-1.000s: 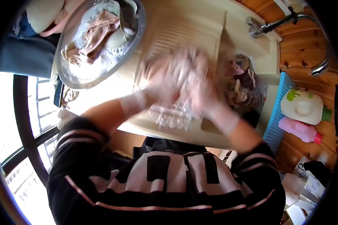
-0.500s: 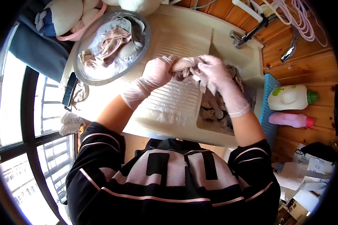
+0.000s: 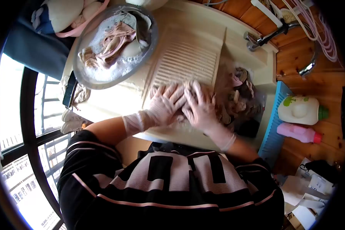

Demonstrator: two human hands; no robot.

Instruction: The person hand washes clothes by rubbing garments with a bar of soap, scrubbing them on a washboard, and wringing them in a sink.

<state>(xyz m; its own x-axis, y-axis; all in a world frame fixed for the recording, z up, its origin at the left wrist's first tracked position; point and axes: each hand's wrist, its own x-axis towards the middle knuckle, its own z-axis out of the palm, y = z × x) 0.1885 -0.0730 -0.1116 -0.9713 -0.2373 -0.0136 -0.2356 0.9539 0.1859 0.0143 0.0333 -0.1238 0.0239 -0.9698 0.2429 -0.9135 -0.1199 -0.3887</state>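
Observation:
Both my hands wear thin translucent gloves and press down on a bunched brownish-pink cloth (image 3: 179,116) at the near end of the sink's ribbed washboard (image 3: 188,61). My left hand (image 3: 163,105) lies over the cloth's left side with its fingers spread. Beside it, my right hand (image 3: 201,111) rests on the right side, fingers apart and slightly bent. Much of the cloth is hidden under the hands. To the right, wet clothes (image 3: 237,101) lie in the sink basin. A grey tub (image 3: 154,38) at the upper left holds suds and pink and grey clothes (image 3: 120,38).
A faucet (image 3: 253,42) stands at the back right. Along the right, a blue ribbed board (image 3: 274,115) is next to a white bottle (image 3: 299,110) and a pink bottle (image 3: 295,132). White shoes (image 3: 71,120) and a window (image 3: 46,111) are on the left.
My hands have come down toward me from holding the twisted cloth in the air, and now press it on the washboard. More clothes in the basin show.

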